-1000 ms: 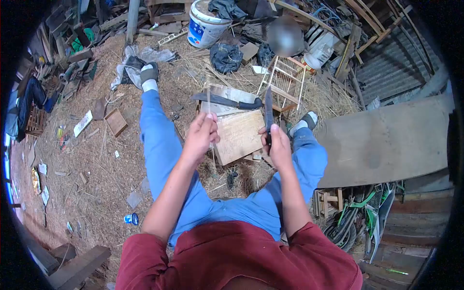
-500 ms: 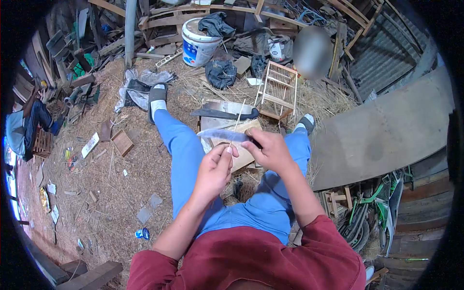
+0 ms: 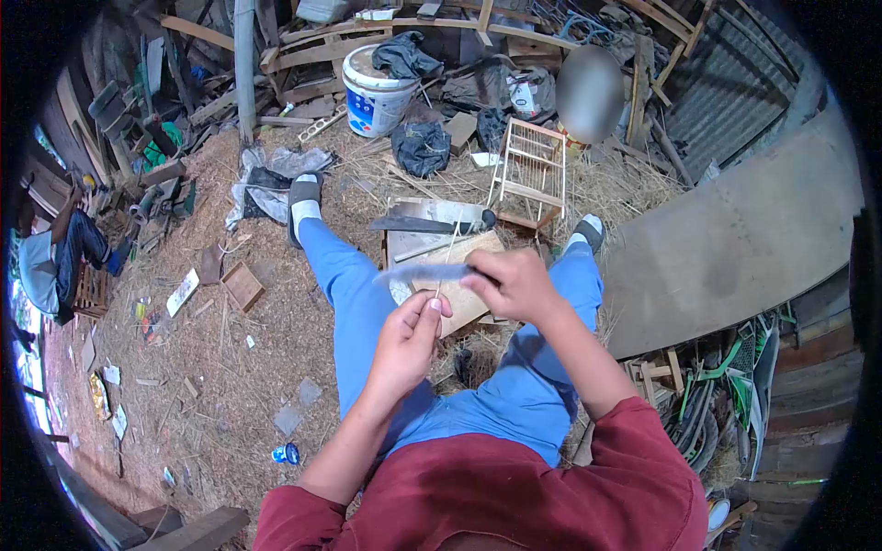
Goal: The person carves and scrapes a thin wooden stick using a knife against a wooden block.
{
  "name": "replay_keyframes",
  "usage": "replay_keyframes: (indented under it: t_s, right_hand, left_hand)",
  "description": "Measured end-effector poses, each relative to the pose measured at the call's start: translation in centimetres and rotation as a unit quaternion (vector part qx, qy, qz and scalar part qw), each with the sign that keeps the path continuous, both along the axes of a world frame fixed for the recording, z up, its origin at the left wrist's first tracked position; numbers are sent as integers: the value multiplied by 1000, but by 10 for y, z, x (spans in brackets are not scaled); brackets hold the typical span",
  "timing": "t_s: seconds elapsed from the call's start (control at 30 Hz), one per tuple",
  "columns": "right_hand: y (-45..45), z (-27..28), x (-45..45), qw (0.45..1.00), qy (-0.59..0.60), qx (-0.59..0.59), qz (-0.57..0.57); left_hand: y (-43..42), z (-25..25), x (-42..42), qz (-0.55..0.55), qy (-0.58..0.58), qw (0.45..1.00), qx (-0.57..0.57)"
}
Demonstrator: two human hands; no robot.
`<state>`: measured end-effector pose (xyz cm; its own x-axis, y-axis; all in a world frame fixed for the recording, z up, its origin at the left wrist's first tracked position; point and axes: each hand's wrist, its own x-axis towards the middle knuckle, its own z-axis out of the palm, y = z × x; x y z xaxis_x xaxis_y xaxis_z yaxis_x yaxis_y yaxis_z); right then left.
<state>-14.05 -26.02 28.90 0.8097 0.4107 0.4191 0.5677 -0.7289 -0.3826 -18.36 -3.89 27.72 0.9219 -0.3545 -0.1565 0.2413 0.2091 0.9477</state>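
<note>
My left hand point(image 3: 411, 332) pinches a thin pale wooden stick point(image 3: 453, 241), which rises away from me at a slant. In my right hand point(image 3: 516, 283) is a knife point(image 3: 424, 274), its blurred blade pointing left across the stick just above my left fingertips. Whether the edge touches the wood I cannot tell. Below the blade, between my legs, lies a light wooden board point(image 3: 480, 246). A large dark-bladed machete point(image 3: 427, 224) rests beyond it, handle to the right. Past that, a slatted wooden frame point(image 3: 533, 190) stands near my right foot.
A white bucket point(image 3: 375, 96) with a black plastic bag point(image 3: 407, 57) on top stands ahead. A large sheet panel point(image 3: 726, 243) fills the right side. A small wooden box point(image 3: 243, 286) and scraps lie on the straw-strewn ground. Another person point(image 3: 69, 243) sits at far left.
The view has shifted slightly. The knife has moved a little down relative to the stick, and my right wrist has turned. Both hands keep their hold.
</note>
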Motion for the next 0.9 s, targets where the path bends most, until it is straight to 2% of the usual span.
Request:
replay_keyframes:
  t_s: [0.03, 0.07, 0.1, 0.17, 0.23, 0.3, 0.37, 0.5, 0.57, 0.7, 0.77, 0.8, 0.9]
  right_hand:
    - [-8, -8, 11, 1000, 0, 3, -3]
    - [-19, -15, 26, 988, 40, 88, -123]
    - [-30, -23, 37, 952, 78, 169, -241]
    - [-41, -32, 46, 952, 41, 162, -258]
    - [-27, -31, 36, 942, 28, 282, -178]
    - [-3, -19, 12, 941, 64, 285, -172]
    - [12, -10, -6, 985, 73, 115, -101]
    - [19, -3, -11, 992, 63, 107, -32]
    - [18, 2, -13, 998, 44, 43, -13]
    - [3, -8, 0, 993, 67, 80, -63]
    - [-3, -8, 5, 987, 71, 41, -136]
    - [0, -9, 1, 993, 66, 42, -88]
    - [-10, -31, 5, 992, 62, 21, -107]
  left_hand:
    - [2, -1, 2, -3, 0, 1000, 3]
    - [5, -3, 3, -11, -8, 1000, 5]
    - [6, -4, 2, -20, -15, 1000, 6]
    - [6, -7, 3, -20, -7, 1000, 5]
    - [6, -6, 6, -16, 5, 1000, 4]
    - [6, -4, 7, -14, 31, 999, -11]
    - [5, -4, 8, -23, 33, 999, -19]
    - [5, 4, 4, -23, 34, 999, -16]
    - [5, 6, 1, -22, 31, 999, 6]
    - [9, -4, 5, -26, -8, 999, 20]
    - [8, -2, 6, -32, 9, 999, 30]
    - [7, -1, 6, -37, 25, 998, 41]
    - [6, -7, 6, -40, 33, 998, 43]
